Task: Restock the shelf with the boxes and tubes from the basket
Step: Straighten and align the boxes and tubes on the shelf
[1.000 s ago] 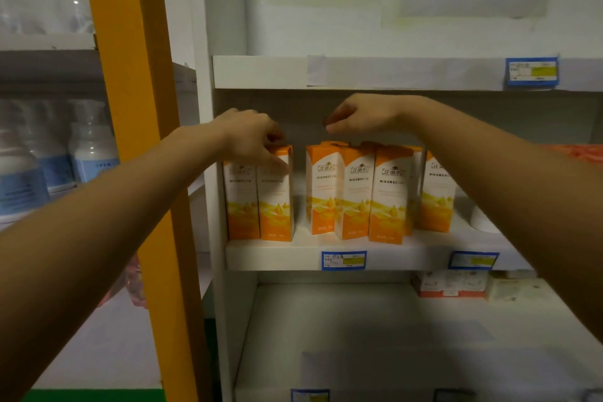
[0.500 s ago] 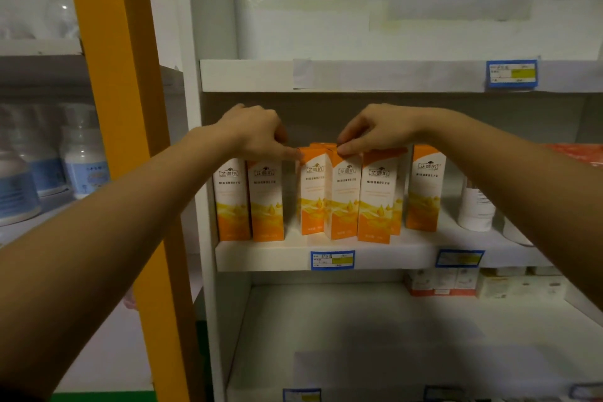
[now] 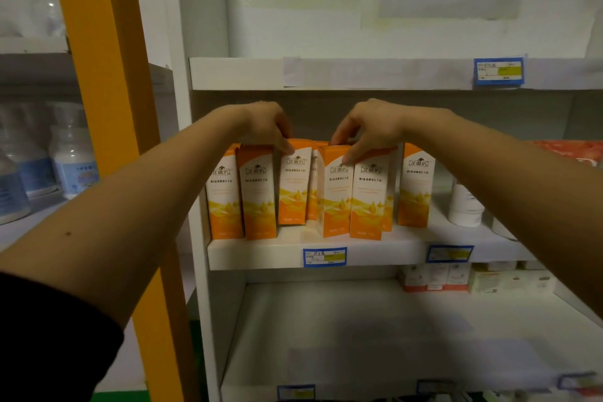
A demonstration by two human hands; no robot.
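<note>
Several tall orange-and-white boxes stand upright in a row on the middle white shelf (image 3: 391, 253). My left hand (image 3: 266, 126) rests its fingertips on the top of the third box from the left (image 3: 293, 186). My right hand (image 3: 368, 127) pinches the top of the box beside it (image 3: 336, 196), thumb on the back edge and a finger on its front face. Two boxes (image 3: 241, 196) stand to the left, and one box (image 3: 416, 186) stands apart on the right. The basket is out of view.
An orange upright post (image 3: 107, 108) runs close on the left. White bottles (image 3: 73, 163) stand on the neighbouring left shelf. A white jar (image 3: 465, 206) sits to the right of the boxes. Small cartons (image 3: 434, 276) line the back of the lower shelf. Blue price tags mark the shelf edges.
My left hand moved right from the second box onto the third box's top. My right hand came down and gripped the top of a middle box. The camera moved closer.
</note>
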